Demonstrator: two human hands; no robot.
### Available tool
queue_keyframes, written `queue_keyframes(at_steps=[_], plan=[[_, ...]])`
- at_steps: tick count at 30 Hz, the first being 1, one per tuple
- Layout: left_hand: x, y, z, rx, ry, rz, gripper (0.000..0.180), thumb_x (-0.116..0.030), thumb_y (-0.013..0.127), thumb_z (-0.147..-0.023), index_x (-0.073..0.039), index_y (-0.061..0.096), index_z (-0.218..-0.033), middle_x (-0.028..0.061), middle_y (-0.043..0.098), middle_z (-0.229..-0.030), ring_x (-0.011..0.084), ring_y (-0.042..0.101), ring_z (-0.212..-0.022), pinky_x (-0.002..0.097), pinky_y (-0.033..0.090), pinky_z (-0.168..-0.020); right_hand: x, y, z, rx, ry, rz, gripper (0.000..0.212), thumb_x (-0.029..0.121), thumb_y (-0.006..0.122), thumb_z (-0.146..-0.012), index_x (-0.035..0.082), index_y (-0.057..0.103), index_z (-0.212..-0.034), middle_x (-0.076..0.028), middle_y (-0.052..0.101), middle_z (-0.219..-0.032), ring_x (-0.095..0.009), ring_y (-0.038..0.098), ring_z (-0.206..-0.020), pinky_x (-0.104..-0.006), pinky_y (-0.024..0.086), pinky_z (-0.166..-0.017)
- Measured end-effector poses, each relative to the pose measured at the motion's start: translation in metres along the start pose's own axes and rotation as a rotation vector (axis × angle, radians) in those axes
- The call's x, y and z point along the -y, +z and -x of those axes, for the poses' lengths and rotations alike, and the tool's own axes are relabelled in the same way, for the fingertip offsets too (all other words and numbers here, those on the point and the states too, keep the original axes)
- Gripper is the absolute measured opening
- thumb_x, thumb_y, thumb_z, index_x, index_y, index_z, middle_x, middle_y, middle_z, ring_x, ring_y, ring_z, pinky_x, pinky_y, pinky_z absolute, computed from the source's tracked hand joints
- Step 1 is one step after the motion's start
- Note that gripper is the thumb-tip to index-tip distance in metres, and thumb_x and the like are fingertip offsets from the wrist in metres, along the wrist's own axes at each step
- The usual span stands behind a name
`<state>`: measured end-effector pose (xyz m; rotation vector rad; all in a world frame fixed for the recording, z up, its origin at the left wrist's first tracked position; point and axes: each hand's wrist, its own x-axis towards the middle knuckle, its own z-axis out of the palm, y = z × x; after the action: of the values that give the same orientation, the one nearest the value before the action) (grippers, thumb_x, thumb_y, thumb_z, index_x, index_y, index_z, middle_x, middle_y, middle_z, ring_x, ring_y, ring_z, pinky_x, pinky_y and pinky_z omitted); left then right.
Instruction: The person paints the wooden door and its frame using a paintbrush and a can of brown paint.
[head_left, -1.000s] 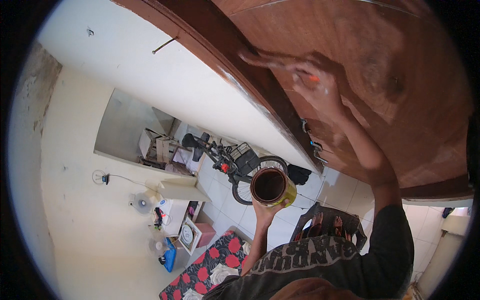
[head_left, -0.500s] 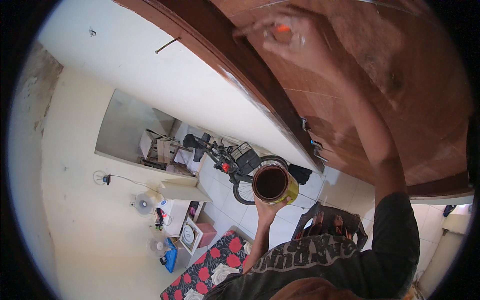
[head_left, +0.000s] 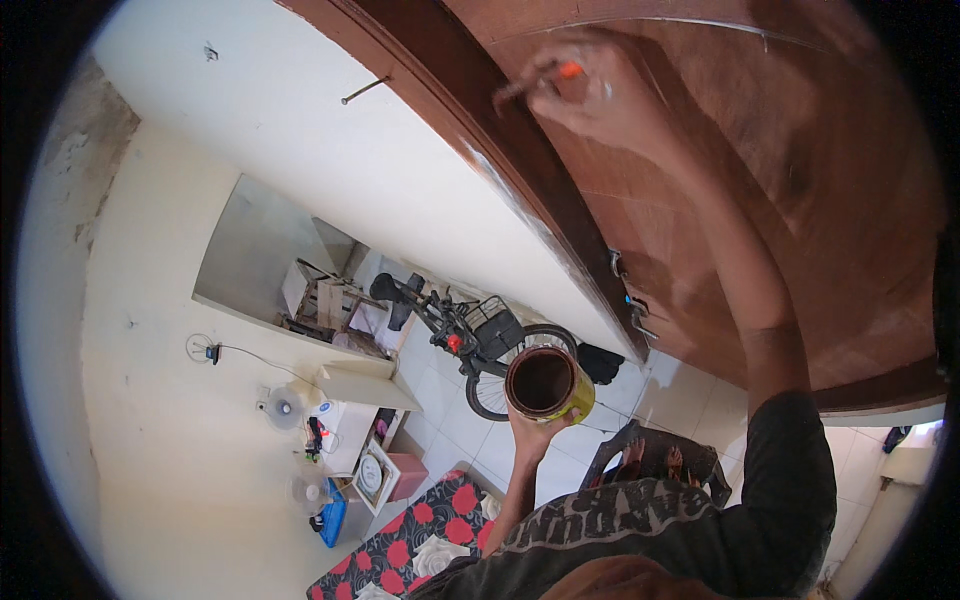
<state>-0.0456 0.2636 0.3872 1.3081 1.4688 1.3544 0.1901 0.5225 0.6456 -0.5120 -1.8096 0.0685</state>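
The small orange-handled brush, pinched in the raised right hand, is best drawn evenly along the brown wooden door while the open yellow paint tin, gripped from below by the left hand, is kept level

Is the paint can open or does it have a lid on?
Open. The paint can in the left hand has no lid; its round mouth shows a dark brown inside. How full it is cannot be told.
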Motion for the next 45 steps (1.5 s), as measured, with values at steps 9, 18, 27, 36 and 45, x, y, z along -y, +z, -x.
queue_keyframes(at_steps=[9,18,27,36,45], plan=[[-0.008,0.006,-0.001,-0.034,0.033,0.015,0.083,-0.007,0.09,-0.055,0.0,0.049,-0.127,0.0102,0.061,-0.119,0.0204,0.059,-0.109,0.0366,0.047,-0.097,0.022,-0.017,-0.04,-0.476,-0.146,0.179,0.013,0.013,0.071,-0.08,0.004,0.069,-0.09,-0.011,0.067,-0.084,-0.026,0.066,-0.077,-0.0341,0.053,-0.066],[-0.001,-0.001,0.002,-0.017,0.035,-0.049,0.081,-0.008,0.089,-0.055,0.0,0.051,-0.126,0.0096,0.061,-0.119,0.0198,0.059,-0.108,0.0369,0.047,-0.097,-0.023,0.016,0.099,-0.158,0.21,-0.073,0.023,0.01,0.07,-0.079,0.005,0.068,-0.102,-0.011,0.07,-0.093,-0.017,0.067,-0.089,-0.0298,0.052,-0.082],[-0.01,0.003,-0.001,-0.02,0.01,-0.033,0.092,-0.011,0.092,-0.053,-0.002,0.044,-0.131,0.011,0.058,-0.124,0.0221,0.056,-0.115,0.0383,0.045,-0.101,-0.002,0.004,0.005,-0.192,-0.172,0.098,0.023,0.002,0.07,-0.075,0.004,0.068,-0.097,-0.009,0.067,-0.093,-0.02,0.067,-0.088,-0.0301,0.052,-0.077],[-0.011,0.001,-0.002,-0.025,0.025,-0.033,0.087,-0.012,0.092,-0.053,-0.001,0.048,-0.128,0.0102,0.06,-0.121,0.0214,0.058,-0.111,0.0378,0.046,-0.099,0.017,-0.013,-0.022,-0.437,-0.177,0.263,0.014,0.012,0.07,-0.08,0.004,0.07,-0.092,-0.011,0.067,-0.082,-0.025,0.066,-0.074,-0.0341,0.052,-0.066],[-0.002,-0.008,0.0,-0.039,-0.005,-0.039,0.081,-0.011,0.09,-0.054,0.0,0.053,-0.124,0.0085,0.062,-0.118,0.0197,0.059,-0.108,0.0369,0.047,-0.097,-0.005,0.001,0.069,0.139,0.165,0.008,0.015,0.005,0.071,-0.075,0.004,0.068,-0.09,-0.008,0.065,-0.085,-0.019,0.064,-0.085,-0.0285,0.051,-0.075]])
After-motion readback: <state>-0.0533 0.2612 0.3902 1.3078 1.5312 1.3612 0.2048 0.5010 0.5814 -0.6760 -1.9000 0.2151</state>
